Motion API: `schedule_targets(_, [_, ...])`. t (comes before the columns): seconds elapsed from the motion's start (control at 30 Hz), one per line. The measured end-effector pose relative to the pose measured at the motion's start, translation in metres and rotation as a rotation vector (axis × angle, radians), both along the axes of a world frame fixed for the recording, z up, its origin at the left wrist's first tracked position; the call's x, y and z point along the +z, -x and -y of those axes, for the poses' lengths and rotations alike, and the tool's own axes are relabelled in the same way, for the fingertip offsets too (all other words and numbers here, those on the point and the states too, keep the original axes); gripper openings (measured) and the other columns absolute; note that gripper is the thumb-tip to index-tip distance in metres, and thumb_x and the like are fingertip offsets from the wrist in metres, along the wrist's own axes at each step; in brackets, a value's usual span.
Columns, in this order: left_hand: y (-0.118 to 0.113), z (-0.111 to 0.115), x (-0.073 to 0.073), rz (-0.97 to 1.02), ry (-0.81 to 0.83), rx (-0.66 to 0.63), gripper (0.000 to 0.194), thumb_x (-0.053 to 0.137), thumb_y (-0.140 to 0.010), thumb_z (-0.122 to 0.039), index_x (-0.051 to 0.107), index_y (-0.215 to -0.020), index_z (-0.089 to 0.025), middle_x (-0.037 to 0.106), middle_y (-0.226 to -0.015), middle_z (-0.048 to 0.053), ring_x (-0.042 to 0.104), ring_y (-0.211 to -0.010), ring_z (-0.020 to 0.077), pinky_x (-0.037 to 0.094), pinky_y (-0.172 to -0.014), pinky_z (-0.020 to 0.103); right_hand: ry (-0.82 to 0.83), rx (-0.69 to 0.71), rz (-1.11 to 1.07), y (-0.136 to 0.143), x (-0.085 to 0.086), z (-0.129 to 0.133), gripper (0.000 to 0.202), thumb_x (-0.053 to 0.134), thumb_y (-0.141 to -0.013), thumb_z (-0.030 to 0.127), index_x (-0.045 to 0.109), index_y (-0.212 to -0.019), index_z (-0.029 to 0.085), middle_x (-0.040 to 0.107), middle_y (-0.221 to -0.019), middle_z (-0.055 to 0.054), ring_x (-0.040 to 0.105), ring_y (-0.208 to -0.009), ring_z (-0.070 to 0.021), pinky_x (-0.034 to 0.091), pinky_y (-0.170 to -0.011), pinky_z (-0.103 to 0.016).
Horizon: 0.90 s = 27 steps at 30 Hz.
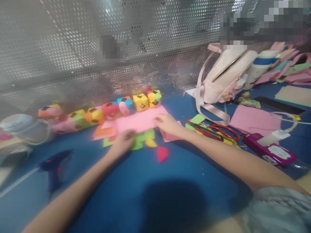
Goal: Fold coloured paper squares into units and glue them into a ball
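Note:
A sheet of pink paper [138, 120] is held slightly tilted over other coloured paper. My right hand [168, 124] pinches its right edge, fingers closed. At its lower left edge, my left hand [124, 141] is closed on the sheet, a little blurred. Green paper pieces [141, 142] lie beneath, with orange paper [103, 132] to the left. Nearer to me are a yellow paper scrap [150, 142] and a red paper half-circle [162, 154]. Folded paper cubes [140, 102] in several colours stand in a row behind the sheet.
A blue glue gun [54, 166] is at left, near a lidded cup [24, 127]. On the right are red-handled scissors [223, 131], a purple power strip [269, 150], pink paper [255, 119] and a pale backpack [225, 74]. A perforated metal panel [155, 38] stands behind the blue table [116, 194].

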<state>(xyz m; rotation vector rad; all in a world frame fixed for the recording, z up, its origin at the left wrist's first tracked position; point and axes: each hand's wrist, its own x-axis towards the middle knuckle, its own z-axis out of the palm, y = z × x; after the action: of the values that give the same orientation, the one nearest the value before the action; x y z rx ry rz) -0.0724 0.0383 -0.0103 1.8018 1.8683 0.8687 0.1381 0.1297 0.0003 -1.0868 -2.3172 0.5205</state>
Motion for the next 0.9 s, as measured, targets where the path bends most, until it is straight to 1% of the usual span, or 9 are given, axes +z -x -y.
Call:
schedule_targets(0.1, [0.004, 0.004, -0.001, 0.021, 0.004, 0.034, 0.035, 0.049, -0.075, -0.032, 0.059, -0.103, -0.013, 0.066, -0.093, 0.008, 0.063, -0.081, 0.0201, 0.051, -0.068, 0.033, -0.049, -0.060, 0.037, -0.014, -0.001, -0.009, 0.023, 0.040, -0.087, 0.016, 0.062, -0.094, 0.015, 0.065, -0.101, -0.009, 0.057, -0.090, -0.0189, 0.039, -0.074, -0.028])
schedule_targets(0.2, [0.007, 0.005, -0.001, 0.032, -0.014, 0.065, 0.038, 0.049, -0.077, -0.038, 0.057, -0.105, -0.013, 0.063, -0.100, 0.011, 0.062, -0.087, 0.0214, 0.051, -0.073, 0.035, -0.074, -0.076, 0.087, -0.021, -0.008, -0.019, 0.021, 0.044, -0.083, 0.012, 0.061, -0.095, 0.014, 0.063, -0.103, -0.011, 0.055, -0.094, -0.0209, 0.038, -0.075, -0.029])
schedule_targets(0.33, [0.010, 0.003, 0.002, 0.036, -0.031, 0.087, 0.039, 0.050, -0.077, -0.039, 0.057, -0.105, -0.013, 0.062, -0.103, 0.012, 0.061, -0.089, 0.0218, 0.050, -0.076, 0.036, -0.086, -0.047, 0.134, -0.012, -0.016, -0.028, 0.021, 0.049, -0.079, 0.010, 0.060, -0.096, 0.013, 0.062, -0.103, -0.011, 0.054, -0.093, -0.0198, 0.037, -0.073, -0.027])
schedule_targets(0.43, [0.010, 0.004, 0.003, 0.040, -0.036, 0.098, 0.039, 0.051, -0.075, -0.040, 0.058, -0.102, -0.012, 0.062, -0.100, 0.011, 0.061, -0.088, 0.0215, 0.049, -0.078, 0.036, -0.092, -0.038, 0.158, -0.001, -0.017, -0.029, 0.016, 0.046, -0.082, 0.011, 0.061, -0.084, 0.014, 0.065, -0.091, -0.010, 0.056, -0.082, -0.0182, 0.036, -0.066, -0.026])
schedule_targets(0.53, [0.007, 0.007, 0.002, 0.052, -0.024, 0.101, 0.041, 0.051, -0.075, -0.042, 0.057, -0.103, -0.012, 0.063, -0.097, 0.010, 0.061, -0.085, 0.0212, 0.050, -0.076, 0.036, -0.104, -0.021, 0.164, 0.007, -0.015, -0.022, 0.019, 0.044, -0.087, 0.018, 0.060, -0.077, 0.015, 0.065, -0.082, -0.007, 0.056, -0.072, -0.0168, 0.034, -0.061, -0.026])
schedule_targets(0.63, [0.002, 0.011, 0.002, 0.073, 0.008, 0.087, 0.041, 0.050, -0.077, -0.042, 0.055, -0.106, -0.013, 0.064, -0.096, 0.010, 0.062, -0.083, 0.0207, 0.050, -0.073, 0.034, -0.127, -0.012, 0.167, 0.006, -0.011, -0.008, 0.022, 0.043, -0.089, 0.024, 0.061, -0.080, 0.016, 0.065, -0.084, -0.007, 0.056, -0.073, -0.0172, 0.033, -0.061, -0.027])
schedule_targets(0.77, [-0.005, 0.016, 0.001, 0.108, 0.041, 0.058, 0.039, 0.051, -0.078, -0.039, 0.052, -0.108, -0.014, 0.064, -0.098, 0.009, 0.063, -0.084, 0.0203, 0.051, -0.072, 0.034, -0.156, -0.011, 0.176, -0.009, -0.008, 0.012, 0.022, 0.042, -0.090, 0.023, 0.063, -0.085, 0.017, 0.066, -0.091, -0.007, 0.058, -0.081, -0.0186, 0.034, -0.065, -0.028])
schedule_targets(0.9, [-0.008, 0.019, -0.003, 0.118, 0.044, 0.057, 0.046, 0.053, -0.077, -0.040, 0.049, -0.115, -0.015, 0.063, -0.102, 0.010, 0.062, -0.087, 0.0223, 0.051, -0.072, 0.038, -0.159, -0.007, 0.190, -0.027, -0.010, 0.030, 0.021, 0.044, -0.089, 0.021, 0.064, -0.090, 0.017, 0.066, -0.091, -0.007, 0.058, -0.082, -0.0193, 0.037, -0.067, -0.028])
